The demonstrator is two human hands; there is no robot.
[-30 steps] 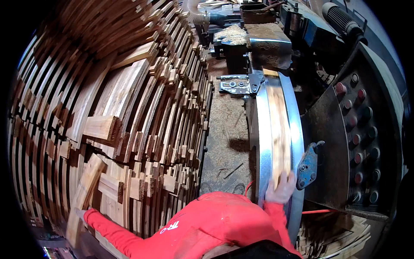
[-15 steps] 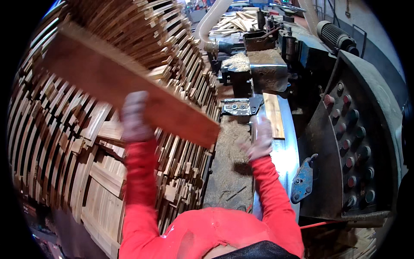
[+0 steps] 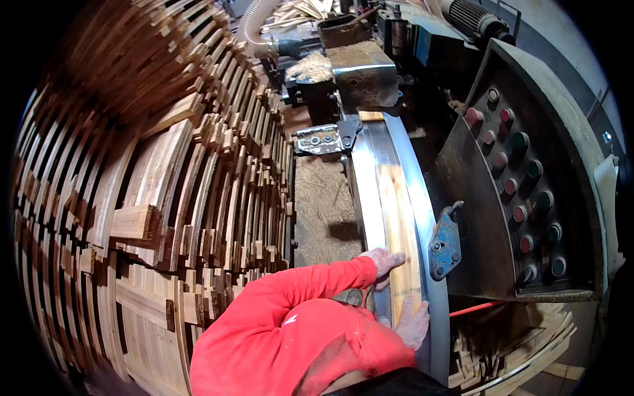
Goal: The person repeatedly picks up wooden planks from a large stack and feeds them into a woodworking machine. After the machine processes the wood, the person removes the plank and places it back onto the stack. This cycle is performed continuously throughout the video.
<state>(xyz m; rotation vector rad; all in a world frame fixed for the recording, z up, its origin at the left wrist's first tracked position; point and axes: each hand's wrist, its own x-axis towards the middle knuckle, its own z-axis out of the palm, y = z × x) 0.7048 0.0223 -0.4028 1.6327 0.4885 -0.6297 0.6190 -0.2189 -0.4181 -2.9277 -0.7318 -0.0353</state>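
Observation:
A pale wooden board [image 3: 399,224] lies lengthwise on the shiny metal bed [image 3: 421,191] of a woodworking machine. My left hand [image 3: 383,261] holds the board's left edge, with fingers reaching over its top. Nearer to me, my right hand [image 3: 414,325] grips the board around its near end, fingers pointing forward. Farther along the bed, the end of a second board [image 3: 371,116] shows beside the machine's metal hood [image 3: 363,76].
Tall stacks of wooden slats [image 3: 218,191] fill the left side. At right stands a control panel [image 3: 522,178] with red and green buttons. A blue bracket [image 3: 446,245] sits beside the bed. Sawdust covers the ledge [image 3: 323,198] left of it. Wood strips [image 3: 522,350] lie below the panel.
The board that my left hand held aloft at left is now down on the bed. Both hands have come to it. The board lying there before has moved forward toward the hood.

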